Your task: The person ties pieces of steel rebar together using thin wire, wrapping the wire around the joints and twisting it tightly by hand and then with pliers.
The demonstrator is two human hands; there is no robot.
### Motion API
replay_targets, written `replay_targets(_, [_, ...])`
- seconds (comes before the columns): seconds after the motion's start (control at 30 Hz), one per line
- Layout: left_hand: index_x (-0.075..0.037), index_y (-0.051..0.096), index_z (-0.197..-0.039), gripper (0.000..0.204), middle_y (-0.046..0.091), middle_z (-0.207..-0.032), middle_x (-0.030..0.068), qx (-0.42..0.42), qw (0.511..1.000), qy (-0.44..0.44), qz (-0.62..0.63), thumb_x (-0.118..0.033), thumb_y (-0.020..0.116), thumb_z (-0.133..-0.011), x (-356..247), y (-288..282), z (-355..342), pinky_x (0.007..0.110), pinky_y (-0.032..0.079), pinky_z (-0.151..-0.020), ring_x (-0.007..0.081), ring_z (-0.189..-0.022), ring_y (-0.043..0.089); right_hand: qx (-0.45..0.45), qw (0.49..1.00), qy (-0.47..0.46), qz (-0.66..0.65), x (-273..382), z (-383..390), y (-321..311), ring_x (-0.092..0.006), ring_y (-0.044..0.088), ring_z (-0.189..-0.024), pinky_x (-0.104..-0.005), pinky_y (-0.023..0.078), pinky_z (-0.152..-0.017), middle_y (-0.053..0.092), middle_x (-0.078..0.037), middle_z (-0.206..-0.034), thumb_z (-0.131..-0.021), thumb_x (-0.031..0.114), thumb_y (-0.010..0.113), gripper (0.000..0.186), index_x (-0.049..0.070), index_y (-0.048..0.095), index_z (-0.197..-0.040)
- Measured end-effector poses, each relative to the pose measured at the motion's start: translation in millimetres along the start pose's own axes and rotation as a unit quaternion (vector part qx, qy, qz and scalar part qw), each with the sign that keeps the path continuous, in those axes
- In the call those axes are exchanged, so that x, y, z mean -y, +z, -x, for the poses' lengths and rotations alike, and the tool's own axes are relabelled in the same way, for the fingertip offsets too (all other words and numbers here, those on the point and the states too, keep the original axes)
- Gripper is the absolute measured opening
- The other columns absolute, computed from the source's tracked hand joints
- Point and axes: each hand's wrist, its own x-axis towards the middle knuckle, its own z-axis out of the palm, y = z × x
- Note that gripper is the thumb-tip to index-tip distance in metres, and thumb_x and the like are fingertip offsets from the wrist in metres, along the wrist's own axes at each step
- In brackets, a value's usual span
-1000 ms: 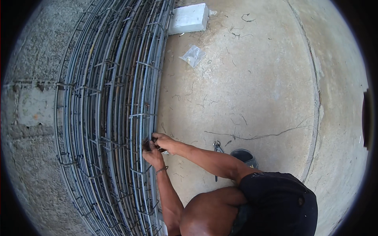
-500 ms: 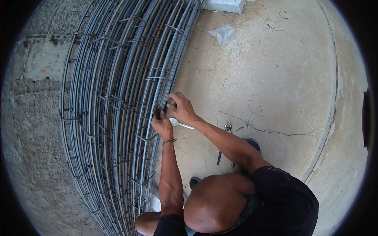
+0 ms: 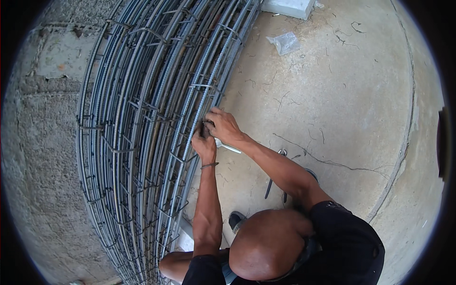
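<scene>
My left hand (image 3: 204,144), with a thin dark band on its wrist, is closed at the right edge of a long bundle of steel rebar cages (image 3: 156,104). Close against it, my right hand (image 3: 224,126) has its fingers bent in, also closed. Between the fingertips something small and dark shows, too hidden to name. A white spoon-shaped thing (image 3: 231,148) sticks out below my right hand; I cannot tell whether it is held. Under my right forearm, partly covered, lie pincers (image 3: 282,152) with dark handles.
Concrete floor (image 3: 342,109) stretches to the right, with wire scraps (image 3: 327,160) and a clear plastic bag (image 3: 286,43) on it. A pale block (image 3: 294,7) stands at the far end. My knee (image 3: 266,242) and a dark shoe (image 3: 236,221) are near. Rough concrete (image 3: 47,161) lies left.
The whole view has shifted, so the cages and floor things appear farther right. Both hands stay at the bundle's edge, their fingertips now closer together around the small dark thing.
</scene>
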Motion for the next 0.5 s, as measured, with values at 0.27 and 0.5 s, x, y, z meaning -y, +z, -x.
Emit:
replay_targets(0.27, [0.005, 0.055, -0.118, 0.035, 0.063, -0.113, 0.0192, 0.055, 0.996, -0.020, -0.070, -0.006, 0.060, -0.086, -10, -9, -1, 0.032, 0.046, -0.091, 0.0253, -0.103, 0.061, -0.020, 0.993, 0.070, -0.095, -10, -7, -14, -0.0297, 0.063, -0.079, -0.0398, 0.049, -0.071, 0.064, -0.013, -0.088, -0.080, 0.007, 0.064, 0.012, 0.003, 0.064, -0.092])
replay_targets(0.5, [0.002, 0.057, -0.117, 0.040, 0.061, -0.114, 0.0223, 0.139, 0.977, -0.096, -0.129, -0.015, 0.064, -0.082, -20, -16, -16, 0.034, 0.043, -0.095, 0.0306, -0.108, 0.059, 0.006, 0.910, 0.271, -0.313, -19, 4, -4, -0.0177, 0.064, -0.077, -0.0302, 0.050, -0.071, 0.066, -0.012, -0.087, -0.082, 0.006, 0.065, 0.016, 0.001, 0.064, -0.097])
